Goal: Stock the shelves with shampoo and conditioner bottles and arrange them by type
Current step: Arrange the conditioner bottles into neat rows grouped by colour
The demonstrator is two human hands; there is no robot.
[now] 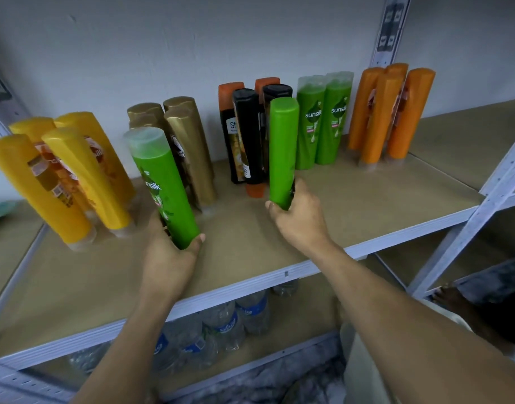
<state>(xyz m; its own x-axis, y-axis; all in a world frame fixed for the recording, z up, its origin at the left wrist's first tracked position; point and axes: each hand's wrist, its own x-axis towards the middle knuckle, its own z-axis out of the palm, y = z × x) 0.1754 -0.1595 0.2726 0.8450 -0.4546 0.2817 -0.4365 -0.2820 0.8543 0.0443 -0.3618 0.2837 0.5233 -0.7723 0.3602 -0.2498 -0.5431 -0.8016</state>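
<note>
My left hand [170,258] grips the lower end of a green Sunsilk bottle [163,185] with a clear cap, held upright over the shelf [367,199]. My right hand [298,217] grips the lower end of a second green bottle [283,153], held upright in front of the black bottles [247,135]. Two more green Sunsilk bottles [323,121] stand at the back of the shelf. Groups of yellow bottles [61,176], gold bottles [186,147] and orange bottles [390,115] stand in a row along it.
A grey metal upright [390,27] and a diagonal brace [484,199] frame the shelf's right side. Clear water bottles [236,316] lie on the shelf below. A dark cloth and another person's hand [451,298] show at the lower right.
</note>
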